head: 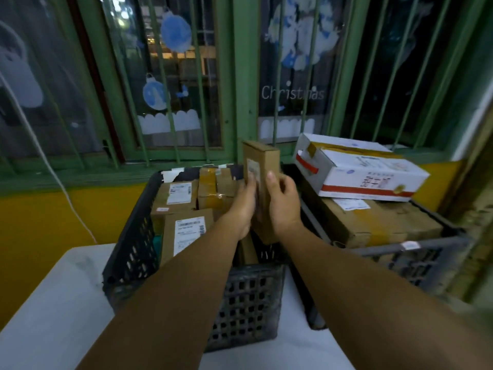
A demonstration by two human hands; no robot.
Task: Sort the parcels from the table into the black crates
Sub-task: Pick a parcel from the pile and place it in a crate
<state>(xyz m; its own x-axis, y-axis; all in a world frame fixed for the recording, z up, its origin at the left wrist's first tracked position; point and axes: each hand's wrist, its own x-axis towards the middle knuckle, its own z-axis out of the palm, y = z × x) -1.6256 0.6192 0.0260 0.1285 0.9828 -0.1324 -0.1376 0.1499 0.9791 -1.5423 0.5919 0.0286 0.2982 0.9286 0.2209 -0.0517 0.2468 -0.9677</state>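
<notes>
A tall narrow brown cardboard parcel (262,161) stands upright over the right side of the left black crate (133,252). My left hand (244,204) holds its left face and my right hand (282,201) grips its right side, thumb on the front. Inside this crate lie several brown parcels with white labels (184,233). The right black crate (416,252) holds a large brown box (373,222) with a white box with red stripes (360,172) on top.
Both crates stand on a white table (53,303). Behind them are a yellow wall (40,217) and green barred windows (186,76) with Christmas stickers. A white cord (53,166) hangs at the left.
</notes>
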